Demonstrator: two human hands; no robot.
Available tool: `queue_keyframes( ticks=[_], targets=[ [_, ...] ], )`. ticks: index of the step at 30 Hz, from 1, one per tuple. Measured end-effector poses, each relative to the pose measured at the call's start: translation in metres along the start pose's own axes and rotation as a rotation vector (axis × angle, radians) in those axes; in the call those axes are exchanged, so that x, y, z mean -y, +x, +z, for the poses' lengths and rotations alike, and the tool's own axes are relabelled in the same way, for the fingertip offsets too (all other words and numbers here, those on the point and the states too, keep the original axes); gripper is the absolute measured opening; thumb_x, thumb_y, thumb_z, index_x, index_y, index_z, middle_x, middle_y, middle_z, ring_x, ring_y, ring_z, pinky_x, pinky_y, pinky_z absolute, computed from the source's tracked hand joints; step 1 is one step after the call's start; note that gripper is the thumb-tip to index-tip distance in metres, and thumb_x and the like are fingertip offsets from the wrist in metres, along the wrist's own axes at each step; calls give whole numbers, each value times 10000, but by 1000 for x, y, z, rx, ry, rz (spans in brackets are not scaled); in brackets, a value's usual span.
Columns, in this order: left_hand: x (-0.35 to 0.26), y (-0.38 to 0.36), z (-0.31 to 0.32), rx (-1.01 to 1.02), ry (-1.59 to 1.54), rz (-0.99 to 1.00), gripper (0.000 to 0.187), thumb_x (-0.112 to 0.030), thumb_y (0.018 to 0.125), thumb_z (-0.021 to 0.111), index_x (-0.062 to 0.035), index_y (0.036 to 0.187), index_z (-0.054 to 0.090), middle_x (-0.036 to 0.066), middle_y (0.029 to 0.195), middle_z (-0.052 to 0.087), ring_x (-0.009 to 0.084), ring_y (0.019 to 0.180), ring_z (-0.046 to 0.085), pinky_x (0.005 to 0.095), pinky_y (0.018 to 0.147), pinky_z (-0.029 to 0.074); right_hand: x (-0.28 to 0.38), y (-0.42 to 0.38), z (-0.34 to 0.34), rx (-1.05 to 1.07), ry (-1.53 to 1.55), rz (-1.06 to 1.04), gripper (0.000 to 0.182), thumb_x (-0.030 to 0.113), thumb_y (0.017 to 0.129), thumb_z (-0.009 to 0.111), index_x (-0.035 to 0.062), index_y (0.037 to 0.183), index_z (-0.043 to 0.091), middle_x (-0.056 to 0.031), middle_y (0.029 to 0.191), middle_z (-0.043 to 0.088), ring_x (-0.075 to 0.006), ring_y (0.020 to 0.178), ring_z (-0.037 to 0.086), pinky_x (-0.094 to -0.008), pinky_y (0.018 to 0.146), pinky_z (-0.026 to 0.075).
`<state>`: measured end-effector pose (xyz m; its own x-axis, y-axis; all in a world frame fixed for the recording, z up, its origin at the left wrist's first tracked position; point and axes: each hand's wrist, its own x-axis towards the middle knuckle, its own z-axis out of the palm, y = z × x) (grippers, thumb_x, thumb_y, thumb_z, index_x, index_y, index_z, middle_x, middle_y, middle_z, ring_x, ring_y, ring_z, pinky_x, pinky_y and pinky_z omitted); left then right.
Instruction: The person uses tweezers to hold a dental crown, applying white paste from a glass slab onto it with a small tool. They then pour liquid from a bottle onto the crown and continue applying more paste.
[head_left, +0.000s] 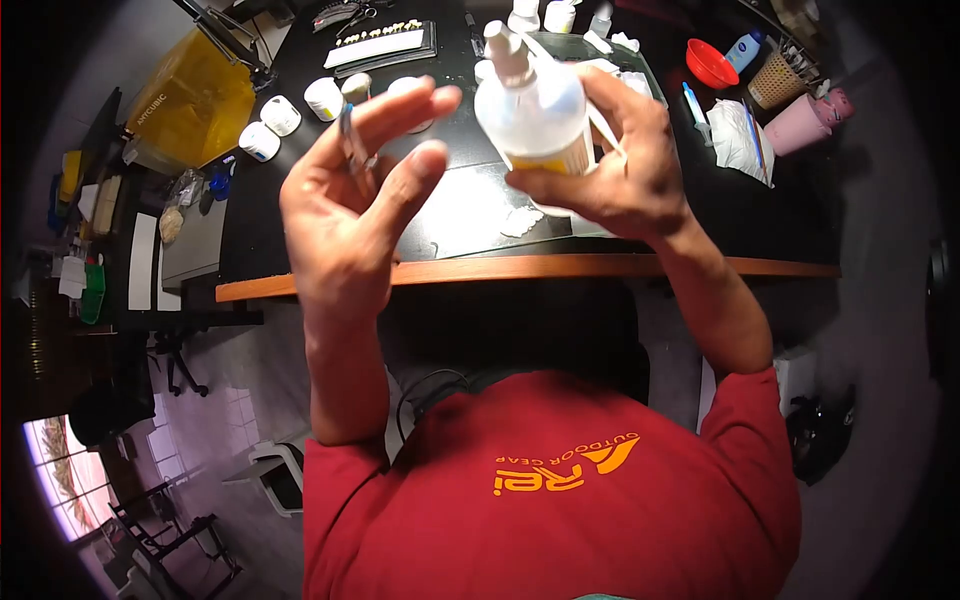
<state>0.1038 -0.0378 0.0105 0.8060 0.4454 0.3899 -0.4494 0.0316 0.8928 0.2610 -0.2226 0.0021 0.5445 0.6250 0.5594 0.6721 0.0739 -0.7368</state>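
Observation:
A white plastic bottle with a nozzle top and a yellow-and-white label (535, 105) is gripped in my right hand (635, 165), raised over the front of the table. Its nozzle points up and away from me. To the left of the bottle, my left hand (350, 200) hovers with thumb and fingers spread apart, touching nothing. A blue band and a ring show on its fingers. Beneath the bottle lie a glass sheet (590, 225) and a crumpled white scrap (521, 221).
White jars (324, 99) stand left of my hands, near a tooth shade guide (385, 48). A red bowl (711, 64), a syringe (697, 112), a white packet (742, 143) and a pink container (795, 128) sit at the right. A yellow transparent box (190, 95) is far left.

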Motion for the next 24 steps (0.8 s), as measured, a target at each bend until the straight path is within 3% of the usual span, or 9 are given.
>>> queue_keyframes(
  ticks=[3,6,8,11,12,14,18,20,24],
  targets=[
    [3,19,22,160,-163,-7,425,0,987,785,76,1389,670,196,1265,776,192,1151,747,314,1033,602,1,-19,0,-4,-62,-3,614,253,642,964,24,1171,750,-132,995,781,-215,872,769,-358,842,601],
    [16,26,33,174,-132,15,306,-11,978,803,87,1261,742,192,1157,806,211,1071,776,338,997,627,6,-30,-4,1,-25,32,617,209,642,944,22,1193,737,-137,993,778,-222,878,773,-356,825,604],
    [20,24,39,65,-150,-26,324,-24,869,923,66,1142,774,141,1006,818,134,895,769,287,819,643,11,-35,-2,-43,-25,39,617,195,639,938,19,1195,735,-143,996,776,-227,888,778,-359,822,605],
    [25,28,44,-12,-33,35,380,-102,768,1023,-39,801,649,-29,748,684,15,655,590,194,622,493,10,-41,2,-67,-69,3,595,184,644,928,16,1179,729,-159,975,759,-288,851,773,-383,786,605],
    [31,28,38,-7,78,-8,365,-10,782,979,-58,912,641,-14,780,672,65,711,676,239,676,572,10,-42,4,-80,-94,-39,597,187,641,925,16,1178,727,-164,972,756,-308,841,769,-389,776,605],
    [29,29,41,-45,202,-47,369,-41,787,986,-41,951,655,3,809,681,71,702,680,225,619,560,8,-47,8,-59,-132,-45,610,192,628,914,6,1175,720,-184,966,742,-347,825,755,-410,756,595],
    [28,22,47,10,-42,-88,366,-65,846,955,56,1092,711,135,960,809,89,797,750,215,608,569,2,-52,10,-90,-137,-51,606,167,616,905,-4,1162,708,-181,943,725,-347,822,738,-416,753,587],
    [19,14,35,90,-127,-215,347,-64,909,892,65,1190,735,150,1076,825,66,815,739,179,587,530,-1,-58,7,-117,-178,4,602,158,614,906,-7,1156,705,-174,933,718,-340,819,730,-409,750,585],
    [28,5,22,58,29,-162,302,-55,894,896,48,1146,765,127,1060,831,-21,611,566,163,495,397,3,-61,3,-139,-160,-19,580,139,623,907,-8,1146,704,-167,935,711,-314,809,723,-400,742,578]
  ],
)
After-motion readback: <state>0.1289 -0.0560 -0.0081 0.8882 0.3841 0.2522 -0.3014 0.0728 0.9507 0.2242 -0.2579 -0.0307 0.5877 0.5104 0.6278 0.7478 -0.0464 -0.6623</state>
